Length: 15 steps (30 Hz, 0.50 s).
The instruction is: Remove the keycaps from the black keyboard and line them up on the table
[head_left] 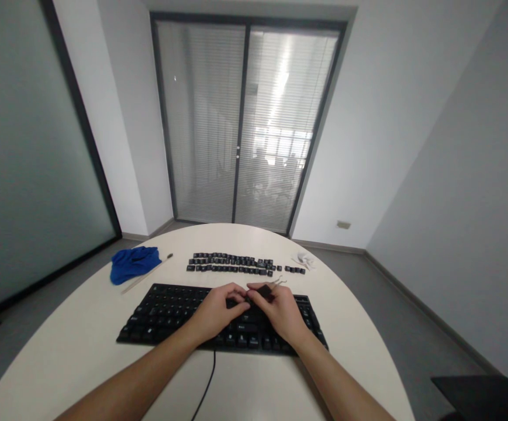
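Observation:
A black keyboard (166, 313) lies across the table, its cable running toward the front edge. Both hands are over its right half, fingertips almost meeting. My left hand (223, 310) has its thumb and fingers drawn together; whatever lies between them is too small to make out. My right hand (280, 310) pinches a small dark tool (264, 290) with thin wire prongs (281, 280) pointing away to the right. Beyond the keyboard, loose black keycaps (231, 262) sit in several rows, with a short row of keycaps (294, 270) to their right.
On the round pale table (236, 234), a blue cloth (134, 264) lies at the left beside a thin brush (146, 275) with a dark tip. A crumpled white tissue (305, 260) is at the back right. A black object (484, 394) shows at the lower right.

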Each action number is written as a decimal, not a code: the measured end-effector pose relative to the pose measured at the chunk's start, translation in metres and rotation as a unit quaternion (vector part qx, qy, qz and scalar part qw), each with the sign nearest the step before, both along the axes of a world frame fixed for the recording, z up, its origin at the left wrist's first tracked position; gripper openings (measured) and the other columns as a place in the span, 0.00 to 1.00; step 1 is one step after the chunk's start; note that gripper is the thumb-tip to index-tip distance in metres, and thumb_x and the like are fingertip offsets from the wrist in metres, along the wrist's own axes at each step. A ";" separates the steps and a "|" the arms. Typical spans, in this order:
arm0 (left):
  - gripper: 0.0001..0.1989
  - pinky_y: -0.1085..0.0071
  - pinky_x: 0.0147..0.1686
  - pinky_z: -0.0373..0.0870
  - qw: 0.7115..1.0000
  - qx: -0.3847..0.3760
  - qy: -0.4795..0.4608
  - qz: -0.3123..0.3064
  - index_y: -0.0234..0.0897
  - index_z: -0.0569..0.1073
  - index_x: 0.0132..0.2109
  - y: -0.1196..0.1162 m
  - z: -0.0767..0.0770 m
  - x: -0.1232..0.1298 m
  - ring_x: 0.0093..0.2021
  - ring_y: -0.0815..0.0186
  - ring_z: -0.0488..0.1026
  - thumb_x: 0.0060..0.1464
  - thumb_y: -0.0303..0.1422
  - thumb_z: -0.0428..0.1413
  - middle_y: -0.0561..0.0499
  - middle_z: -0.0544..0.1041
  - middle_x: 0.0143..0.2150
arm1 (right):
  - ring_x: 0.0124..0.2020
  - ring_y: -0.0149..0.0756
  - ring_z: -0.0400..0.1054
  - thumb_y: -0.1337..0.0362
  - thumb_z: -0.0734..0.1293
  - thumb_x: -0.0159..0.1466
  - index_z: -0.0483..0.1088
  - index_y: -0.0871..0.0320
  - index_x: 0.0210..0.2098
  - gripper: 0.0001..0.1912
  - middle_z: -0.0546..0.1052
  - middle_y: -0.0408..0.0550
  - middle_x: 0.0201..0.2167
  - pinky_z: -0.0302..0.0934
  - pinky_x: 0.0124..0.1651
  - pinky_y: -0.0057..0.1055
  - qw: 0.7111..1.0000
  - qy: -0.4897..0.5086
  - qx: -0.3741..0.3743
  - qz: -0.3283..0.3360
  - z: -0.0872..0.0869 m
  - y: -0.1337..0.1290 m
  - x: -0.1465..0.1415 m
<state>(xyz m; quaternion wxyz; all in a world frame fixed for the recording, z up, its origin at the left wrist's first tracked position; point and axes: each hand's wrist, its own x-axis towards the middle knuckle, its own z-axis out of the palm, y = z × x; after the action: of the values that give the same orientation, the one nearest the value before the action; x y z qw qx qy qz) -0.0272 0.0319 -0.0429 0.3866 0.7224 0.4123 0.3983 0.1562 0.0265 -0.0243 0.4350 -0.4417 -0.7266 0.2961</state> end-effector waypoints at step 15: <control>0.08 0.64 0.50 0.71 0.998 -0.032 -0.049 -0.015 0.36 0.77 0.42 0.000 0.001 -0.001 0.44 0.61 0.78 0.54 0.31 0.59 0.49 0.82 0.41 | 0.33 0.37 0.73 0.58 0.63 0.67 0.73 0.58 0.45 0.13 0.78 0.46 0.30 0.66 0.39 0.31 0.999 0.037 -0.005 -0.024 -0.002 0.002 -0.001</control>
<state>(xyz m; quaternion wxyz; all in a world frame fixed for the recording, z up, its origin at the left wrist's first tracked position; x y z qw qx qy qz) -0.0280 0.0320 -0.0415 0.4349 0.6954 0.3950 0.4139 0.1550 0.0282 -0.0262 0.4664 -0.4501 -0.6977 0.3053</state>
